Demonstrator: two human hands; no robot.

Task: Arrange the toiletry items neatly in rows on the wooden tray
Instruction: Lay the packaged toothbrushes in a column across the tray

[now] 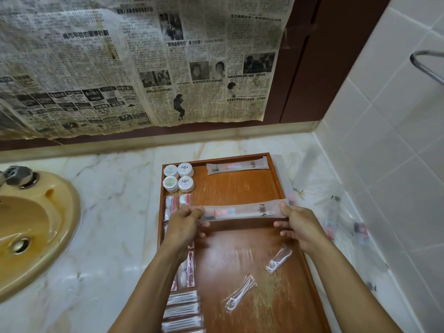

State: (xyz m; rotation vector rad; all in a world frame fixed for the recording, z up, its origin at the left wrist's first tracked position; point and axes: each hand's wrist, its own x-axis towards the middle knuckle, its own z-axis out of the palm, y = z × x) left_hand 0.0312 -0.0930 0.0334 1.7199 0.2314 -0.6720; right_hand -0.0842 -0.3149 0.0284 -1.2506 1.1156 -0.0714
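Holding: left hand (186, 225) and right hand (300, 225) pinch the toothbrush packet (242, 212) by its ends, over the tray's (240, 188) middle.
Feel: light, bendy, slippery (probably).

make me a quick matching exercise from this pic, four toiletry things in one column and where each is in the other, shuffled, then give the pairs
Things
1. round soap packs
2. toothbrush packet with the dark emblem
3. other toothbrush packet
4. two floss pick packets

Places
A. lying along the far edge of the wooden tray
B. loose on the near right part of the tray
C. held level above the tray, left hand and right hand each gripping one end
D. grouped as four in the tray's far left corner

Pairs: 1-D, 2-C, 3-A, 4-B
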